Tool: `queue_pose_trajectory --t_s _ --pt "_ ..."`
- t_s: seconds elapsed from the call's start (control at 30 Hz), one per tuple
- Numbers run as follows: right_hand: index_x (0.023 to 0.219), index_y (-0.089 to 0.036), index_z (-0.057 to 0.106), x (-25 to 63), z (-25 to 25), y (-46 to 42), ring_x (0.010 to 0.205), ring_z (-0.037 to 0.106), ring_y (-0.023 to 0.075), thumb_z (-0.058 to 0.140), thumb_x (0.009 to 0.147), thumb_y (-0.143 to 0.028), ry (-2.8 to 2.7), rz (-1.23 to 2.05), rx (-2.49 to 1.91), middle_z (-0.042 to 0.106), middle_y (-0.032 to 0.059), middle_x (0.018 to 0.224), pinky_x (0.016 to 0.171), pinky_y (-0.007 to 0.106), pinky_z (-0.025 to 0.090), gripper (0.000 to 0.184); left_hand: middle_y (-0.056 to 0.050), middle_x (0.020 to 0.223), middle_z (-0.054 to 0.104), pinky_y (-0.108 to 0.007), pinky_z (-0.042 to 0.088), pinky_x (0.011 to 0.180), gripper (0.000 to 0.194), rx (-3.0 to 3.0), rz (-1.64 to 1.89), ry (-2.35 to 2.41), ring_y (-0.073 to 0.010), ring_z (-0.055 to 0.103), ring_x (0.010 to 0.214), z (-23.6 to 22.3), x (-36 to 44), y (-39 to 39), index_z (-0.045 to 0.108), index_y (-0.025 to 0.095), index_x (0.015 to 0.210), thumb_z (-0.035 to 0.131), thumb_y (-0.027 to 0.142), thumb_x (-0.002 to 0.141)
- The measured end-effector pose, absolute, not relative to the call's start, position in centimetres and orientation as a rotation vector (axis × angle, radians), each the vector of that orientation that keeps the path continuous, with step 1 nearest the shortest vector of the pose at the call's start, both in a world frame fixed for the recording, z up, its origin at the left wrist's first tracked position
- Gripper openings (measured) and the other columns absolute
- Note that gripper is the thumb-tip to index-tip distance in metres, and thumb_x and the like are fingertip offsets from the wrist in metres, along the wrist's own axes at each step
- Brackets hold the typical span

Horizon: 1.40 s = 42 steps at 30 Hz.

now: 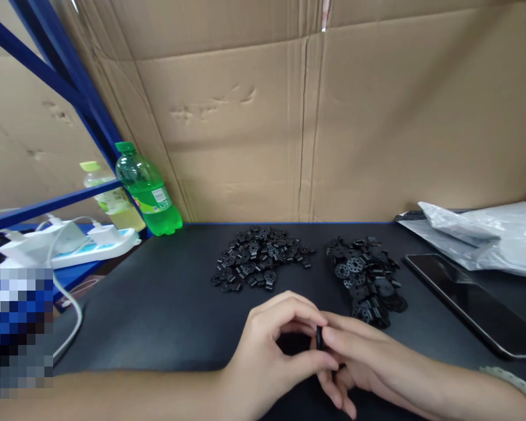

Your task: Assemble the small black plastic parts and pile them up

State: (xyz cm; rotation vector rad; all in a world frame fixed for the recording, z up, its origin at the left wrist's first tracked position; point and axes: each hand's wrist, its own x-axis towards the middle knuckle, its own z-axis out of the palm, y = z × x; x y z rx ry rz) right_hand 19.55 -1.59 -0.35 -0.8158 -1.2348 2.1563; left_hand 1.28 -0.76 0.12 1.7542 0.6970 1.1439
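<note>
My left hand (276, 345) and my right hand (355, 356) meet low in the view, over the black table top (158, 316). Between their fingertips is a small black plastic part (319, 338), seen edge-on, so its face is hidden. Thumb and fingers of the left hand pinch it, and the right thumb and fingers press on it from the other side. Beyond the hands lies a pile of small black round parts with holes (258, 254). A second heap of black disc-shaped parts (363, 278) sits just behind the right hand.
A black phone or tablet (473, 301) lies at the right, near clear plastic bags (477, 234). To the left stand a green soda bottle (146, 199), a second bottle (114, 204) and a white power strip (96, 248) with a cable. A cardboard wall (245, 128) closes off the back.
</note>
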Motion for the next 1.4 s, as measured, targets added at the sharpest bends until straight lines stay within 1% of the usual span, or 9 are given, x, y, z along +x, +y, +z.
queue_pose_trajectory --t_s 0.13,0.3,0.43,0.67,0.8,0.93,1.2,1.33,1.4 --pt "0.100 -0.017 0.051 19.6 -0.4 -1.3 0.054 0.054 0.0073 0.063 0.086 -0.058 -1.275 2.163 -0.880 0.052 -0.0051 0.068 0.049 0.018 0.039 0.045 -0.003 0.087 0.068 -0.024 0.058 0.071 0.025 1.718 1.136 0.772 -0.0163 0.068 0.079 -0.7 1.5 -0.7 0.072 0.015 0.086 0.084 0.004 0.067" --pt "0.103 -0.017 0.051 19.8 -0.7 -0.9 0.055 0.054 0.0076 0.060 0.089 -0.056 -1.323 2.191 -0.856 0.049 -0.0062 0.069 0.049 0.018 0.039 0.043 -0.005 0.088 0.073 -0.023 0.056 0.074 0.026 1.861 1.165 0.704 -0.0163 0.069 0.080 -0.3 1.3 -0.7 0.074 0.015 0.087 0.085 0.005 0.067" --pt "0.111 -0.017 0.049 20.3 -0.3 -0.8 0.056 0.051 0.0071 0.053 0.094 -0.053 -1.427 2.236 -0.813 0.051 -0.0041 0.073 0.052 0.019 0.038 0.040 -0.004 0.088 0.071 -0.023 0.059 0.071 0.024 1.722 1.122 0.686 -0.0159 0.070 0.079 -0.5 1.4 -0.9 0.074 0.016 0.087 0.086 0.007 0.068" --pt "0.106 -0.019 0.044 20.3 0.9 -1.0 0.058 0.042 0.0061 0.045 0.096 -0.057 -1.541 2.198 -0.882 0.043 -0.0055 0.074 0.051 0.017 0.030 0.039 -0.002 0.085 0.066 -0.027 0.060 0.068 0.024 1.530 1.075 0.716 -0.0172 0.068 0.078 -0.9 1.6 -1.1 0.071 0.017 0.080 0.087 0.007 0.065" --pt "0.113 -0.022 0.043 20.0 0.8 -0.7 0.056 0.034 0.0059 0.053 0.090 -0.062 -1.414 2.276 -0.844 0.039 -0.0064 0.075 0.047 0.014 0.036 0.047 -0.002 0.084 0.064 -0.028 0.060 0.067 0.023 1.466 1.067 0.743 -0.0170 0.066 0.078 -0.8 1.7 -0.9 0.070 0.016 0.077 0.086 0.008 0.064" --pt "0.110 -0.023 0.045 19.9 0.4 -0.4 0.055 0.034 0.0062 0.056 0.089 -0.060 -1.338 2.294 -0.791 0.039 -0.0066 0.073 0.045 0.013 0.044 0.044 -0.002 0.085 0.062 -0.030 0.060 0.068 0.023 1.449 1.049 0.755 -0.0171 0.065 0.078 -0.7 1.7 -0.6 0.068 0.016 0.077 0.088 0.016 0.065" --pt "0.102 -0.022 0.043 19.9 0.6 -0.6 0.051 0.032 0.0046 0.053 0.091 -0.050 -1.389 2.259 -0.811 0.039 -0.0077 0.070 0.043 0.012 0.042 0.033 -0.001 0.085 0.061 -0.026 0.057 0.068 0.024 1.390 1.028 0.694 -0.0133 0.063 0.074 -0.7 1.7 -0.5 0.064 0.016 0.077 0.084 0.008 0.066" --pt "0.103 -0.022 0.047 19.8 0.1 -0.1 0.052 0.029 0.0061 0.049 0.092 -0.043 -1.256 2.316 -0.668 0.037 -0.0066 0.070 0.040 0.012 0.038 0.024 0.000 0.077 0.061 -0.022 0.055 0.068 0.021 1.392 1.088 0.670 -0.0140 0.066 0.079 -0.5 1.5 -0.5 0.058 0.016 0.072 0.076 0.007 0.074" --pt "0.105 -0.021 0.048 19.8 -0.1 0.1 0.057 0.036 0.0082 0.051 0.089 -0.041 -1.183 2.325 -0.594 0.040 -0.0046 0.073 0.040 0.012 0.038 0.025 -0.001 0.083 0.064 -0.023 0.056 0.073 0.016 1.405 1.087 0.660 -0.0148 0.069 0.083 -0.3 1.4 -0.5 0.059 0.016 0.076 0.071 0.006 0.079"
